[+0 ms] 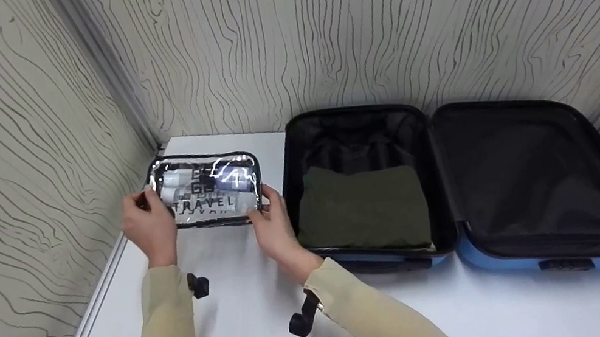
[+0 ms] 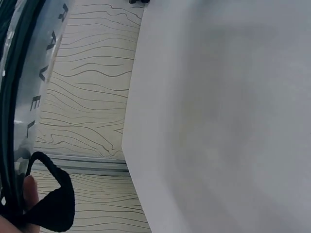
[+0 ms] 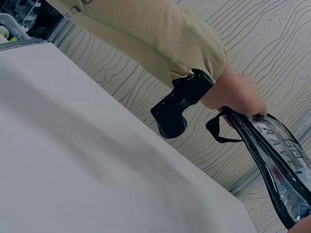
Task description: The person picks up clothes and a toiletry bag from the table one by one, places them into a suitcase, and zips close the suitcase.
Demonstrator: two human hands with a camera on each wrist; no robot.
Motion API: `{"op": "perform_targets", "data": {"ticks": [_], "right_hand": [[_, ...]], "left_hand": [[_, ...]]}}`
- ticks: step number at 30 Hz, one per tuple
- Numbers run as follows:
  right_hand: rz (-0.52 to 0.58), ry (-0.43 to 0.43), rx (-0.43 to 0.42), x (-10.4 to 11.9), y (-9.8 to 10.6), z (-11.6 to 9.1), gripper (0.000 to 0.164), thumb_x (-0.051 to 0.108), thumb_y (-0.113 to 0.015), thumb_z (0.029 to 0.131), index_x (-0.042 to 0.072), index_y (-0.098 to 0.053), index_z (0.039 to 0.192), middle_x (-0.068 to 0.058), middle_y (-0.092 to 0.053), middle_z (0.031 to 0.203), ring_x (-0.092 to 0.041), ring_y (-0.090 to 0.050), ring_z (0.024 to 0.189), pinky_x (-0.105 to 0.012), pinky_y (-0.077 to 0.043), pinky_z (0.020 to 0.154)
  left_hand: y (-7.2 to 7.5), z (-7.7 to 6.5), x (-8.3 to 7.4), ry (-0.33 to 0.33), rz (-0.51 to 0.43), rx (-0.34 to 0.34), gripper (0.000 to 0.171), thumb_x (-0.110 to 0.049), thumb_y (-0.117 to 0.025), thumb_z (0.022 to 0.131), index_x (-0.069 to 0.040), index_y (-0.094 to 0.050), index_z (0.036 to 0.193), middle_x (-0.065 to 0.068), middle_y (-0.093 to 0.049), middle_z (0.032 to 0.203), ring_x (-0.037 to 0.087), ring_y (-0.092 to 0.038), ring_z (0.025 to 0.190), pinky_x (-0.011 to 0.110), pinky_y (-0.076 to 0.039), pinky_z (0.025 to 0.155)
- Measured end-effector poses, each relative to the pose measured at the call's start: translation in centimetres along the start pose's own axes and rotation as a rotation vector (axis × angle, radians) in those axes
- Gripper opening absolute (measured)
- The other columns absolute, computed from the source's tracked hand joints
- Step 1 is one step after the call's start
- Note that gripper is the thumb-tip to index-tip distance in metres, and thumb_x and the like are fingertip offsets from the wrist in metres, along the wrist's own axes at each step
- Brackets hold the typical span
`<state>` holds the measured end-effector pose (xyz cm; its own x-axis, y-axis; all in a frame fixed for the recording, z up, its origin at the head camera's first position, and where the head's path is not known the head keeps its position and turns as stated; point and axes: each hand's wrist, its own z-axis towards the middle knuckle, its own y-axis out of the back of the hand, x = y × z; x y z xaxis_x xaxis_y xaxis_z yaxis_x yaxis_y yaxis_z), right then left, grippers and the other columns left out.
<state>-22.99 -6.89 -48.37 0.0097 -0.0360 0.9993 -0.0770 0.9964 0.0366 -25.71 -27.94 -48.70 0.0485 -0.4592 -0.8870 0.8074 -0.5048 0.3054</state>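
Observation:
A clear toiletry pouch (image 1: 209, 212) with black trim and TRAVEL lettering is held up between both hands; small bottles (image 1: 174, 184) show through its front. My left hand (image 1: 150, 222) pinches its left edge, while my right hand (image 1: 275, 228) grips the lower right corner. In the left wrist view the pouch (image 2: 26, 104) stands on edge at the far left, with a black strap loop (image 2: 56, 199) beside a fingertip. The right wrist view shows the left hand (image 3: 238, 94) on one end of the pouch (image 3: 272, 165).
Right of the pouch lies an open blue suitcase (image 1: 382, 268) with black lining. Folded dark green cloth (image 1: 362, 207) sits in its left half; the right half (image 1: 531, 183) is spread flat. Patterned walls (image 1: 311, 24) enclose the white table (image 1: 241, 327) at the back and sides.

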Motion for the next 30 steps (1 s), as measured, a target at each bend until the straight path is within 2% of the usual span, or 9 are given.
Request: {"op": "perform_targets", "data": {"ticks": [4,8,17,22,30], "right_hand": [[-0.02,0.063,-0.052,0.4,0.3,0.2,0.05,0.003,-0.057,0.1,-0.001,-0.042,0.148,-0.017,-0.043,0.146,-0.025,-0.057,0.11,-0.033,-0.051,0.088],[-0.036,0.084,-0.075,0.9,0.8,0.4,0.048,0.003,-0.059,0.099,0.001,-0.046,0.145,-0.016,-0.045,0.143,-0.025,-0.057,0.109,-0.034,-0.05,0.088],[-0.01,0.081,-0.088,2.0,2.7,1.3,0.046,0.004,-0.058,0.1,0.002,-0.049,0.145,-0.014,-0.048,0.138,-0.024,-0.056,0.107,-0.034,-0.05,0.087],[-0.009,0.073,-0.107,2.4,3.7,1.7,0.046,0.004,-0.058,0.101,0.003,-0.049,0.146,-0.013,-0.05,0.136,-0.025,-0.054,0.108,-0.035,-0.048,0.09],[0.017,0.076,-0.16,2.4,5.3,2.8,0.045,0.003,-0.059,0.101,0.004,-0.051,0.146,-0.012,-0.052,0.136,-0.024,-0.053,0.11,-0.034,-0.048,0.094]], "left_hand": [[0.1,0.1,-0.6,-0.045,-0.004,-0.019,0.032,-0.026,-0.058,0.105,0.006,-0.063,0.106,0.021,-0.066,0.1,0.036,-0.06,0.092,0.045,-0.046,0.085],[-0.1,-0.1,-1.0,-0.05,-0.006,-0.022,0.033,-0.026,-0.058,0.105,0.006,-0.061,0.104,0.021,-0.065,0.097,0.036,-0.059,0.089,0.045,-0.045,0.082],[-1.2,-0.8,-2.6,-0.075,-0.045,0.012,0.032,-0.025,-0.052,0.108,0.007,-0.057,0.108,0.02,-0.06,0.103,0.032,-0.058,0.092,0.041,-0.046,0.081],[-1.7,-1.2,-3.7,-0.073,-0.058,0.052,0.034,-0.027,-0.051,0.108,0.006,-0.058,0.113,0.018,-0.061,0.105,0.029,-0.058,0.093,0.041,-0.047,0.082],[-2.8,-2.1,-4.5,-0.155,-0.102,0.1,0.027,-0.015,-0.053,0.106,0.007,-0.061,0.119,0.019,-0.063,0.108,0.027,-0.059,0.095,0.039,-0.048,0.082]]}}
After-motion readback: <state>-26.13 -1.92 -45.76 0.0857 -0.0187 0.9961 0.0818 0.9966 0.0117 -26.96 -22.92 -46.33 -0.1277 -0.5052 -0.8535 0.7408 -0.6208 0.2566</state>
